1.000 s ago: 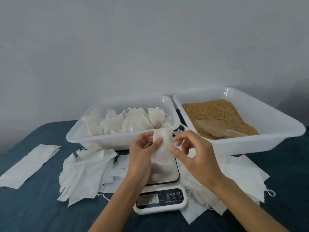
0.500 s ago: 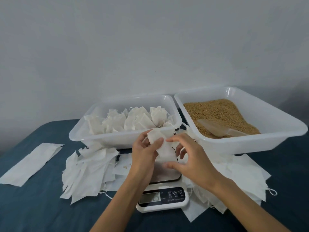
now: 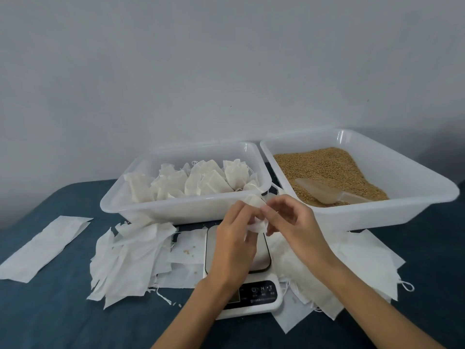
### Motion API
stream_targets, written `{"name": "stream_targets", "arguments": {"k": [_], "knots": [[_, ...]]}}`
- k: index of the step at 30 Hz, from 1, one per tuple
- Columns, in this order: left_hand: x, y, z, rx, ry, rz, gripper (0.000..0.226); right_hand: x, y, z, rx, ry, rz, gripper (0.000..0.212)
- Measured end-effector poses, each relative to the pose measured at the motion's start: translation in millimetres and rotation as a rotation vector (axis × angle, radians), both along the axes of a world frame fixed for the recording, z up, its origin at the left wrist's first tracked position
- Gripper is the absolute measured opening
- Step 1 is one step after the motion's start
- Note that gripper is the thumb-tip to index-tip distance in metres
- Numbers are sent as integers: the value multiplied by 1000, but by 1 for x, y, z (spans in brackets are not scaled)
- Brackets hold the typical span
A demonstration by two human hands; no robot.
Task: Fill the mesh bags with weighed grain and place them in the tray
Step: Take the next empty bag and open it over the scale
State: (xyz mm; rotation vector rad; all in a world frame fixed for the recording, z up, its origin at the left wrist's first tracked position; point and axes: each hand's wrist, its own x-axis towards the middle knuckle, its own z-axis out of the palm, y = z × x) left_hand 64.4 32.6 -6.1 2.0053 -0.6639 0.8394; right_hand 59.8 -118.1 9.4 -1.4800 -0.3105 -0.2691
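Note:
Both hands hold one small white mesh bag (image 3: 257, 214) just above the scale (image 3: 260, 292). My left hand (image 3: 234, 244) grips its lower part; my right hand (image 3: 292, 222) pinches its top from the right. Whether the bag is full I cannot tell, as fingers cover most of it. Behind, the left white tray (image 3: 176, 210) holds several filled bags (image 3: 201, 181). The right tray (image 3: 377, 210) holds brown grain (image 3: 319, 165) with a clear scoop (image 3: 324, 192) lying in it.
Loose empty white bags are piled on the blue cloth left of the scale (image 3: 128, 258) and right of it (image 3: 352, 268). A folded white sheet (image 3: 42, 248) lies far left. A few grains are scattered on the bags beside the scale. A grey wall stands behind the trays.
The bag has been bunched smaller between both hands. My right hand has moved up from the bag's side to its top, and the hands are closer together.

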Motion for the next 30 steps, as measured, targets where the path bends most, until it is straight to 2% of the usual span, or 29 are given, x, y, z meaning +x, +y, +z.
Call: {"name": "stream_targets", "arguments": {"k": [3,6,9,14,18,20,23,25,27,30], "knots": [[-3,0,1,-50,66,-32,29,0,-3,1,85,27,-1,12],[-7,-1,7,-227,268,-137,14,-1,-5,3,121,5,-20,10],[-6,1,10,-354,429,-197,24,-1,-4,2,82,-41,-26,10],[0,3,8,-321,441,-166,17,-2,-3,0,-69,-132,-84,13],[2,3,6,-386,483,-148,10,-2,-4,-6,-437,-308,-297,22],[1,3,6,-405,500,-145,10,-3,0,-10,-540,-315,-288,22],[-1,2,7,-331,443,-150,10,0,2,-9,-390,-92,-154,19],[-2,1,6,-246,397,-151,9,1,-1,-3,-212,2,-78,34],[-2,1,5,-187,369,-131,7,2,-6,1,-139,-12,-68,40],[2,6,7,-251,371,-66,4,1,-10,3,-107,-47,-93,21]]}}
